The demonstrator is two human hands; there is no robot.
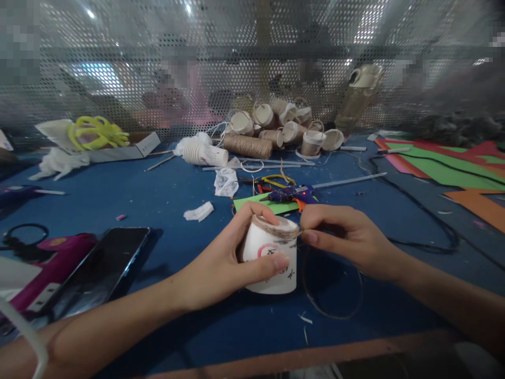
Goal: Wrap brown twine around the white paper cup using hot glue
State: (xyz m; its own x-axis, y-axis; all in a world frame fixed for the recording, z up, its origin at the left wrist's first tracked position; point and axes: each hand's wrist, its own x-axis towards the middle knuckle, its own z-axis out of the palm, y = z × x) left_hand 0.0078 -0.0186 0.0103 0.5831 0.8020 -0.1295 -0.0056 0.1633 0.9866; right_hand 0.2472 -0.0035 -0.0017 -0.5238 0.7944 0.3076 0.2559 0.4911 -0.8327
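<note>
White paper cup, centre of frame just below the middle, recessed end facing up; red ring and dark characters printed on its side. Your left hand grips it, thumb across the printed face, fingers over the top edge. Jute twine circles the upper edge. Your right hand pinches the strand between thumb and forefinger, just beside the cup's right edge; a thin loop hangs below that hand. Whether the cup touches the blue tabletop, you cannot tell from this angle.

Just behind your hands: blue glue gun with a translucent glue stick in its rear, lying over a green paper piece. Upper centre: twine spool, heap of twine-wrapped cups, and, left of the spool, a nested stack of paper cups. Lower left: black smartphone beside a magenta tool. Right edge: coloured sheets, green, red and orange. Perforated screen spans the upper frame.
</note>
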